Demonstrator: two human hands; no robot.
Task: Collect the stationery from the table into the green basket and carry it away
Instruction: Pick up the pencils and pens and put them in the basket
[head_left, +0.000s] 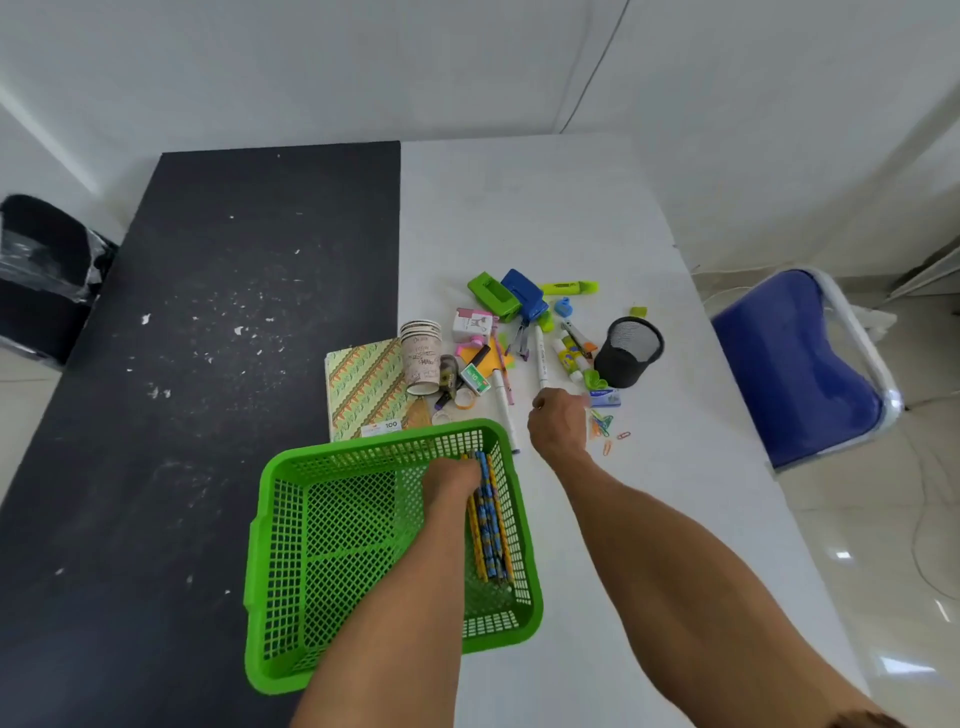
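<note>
The green basket (258, 545) sits near the counter's (571, 208) front edge, straddling its black and white halves. The left grip (449, 480) is inside it, fingers curled round a bundle of pencils (489, 525) along the right wall. The right grip (558, 421), fingers curled, hovers just beside loose paper clips (602, 423); whether it holds anything cannot be told. The remaining stationery (527, 299) lies heaped mid-counter beyond the basket.

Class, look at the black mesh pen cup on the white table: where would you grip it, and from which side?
Grip the pen cup round its mesh wall just below the rim, coming from the right as the person sees it; glue sticks crowd its left. It stands upright, round and open-mouthed, so a thumb-and-fingers wrap should suit.
</note>
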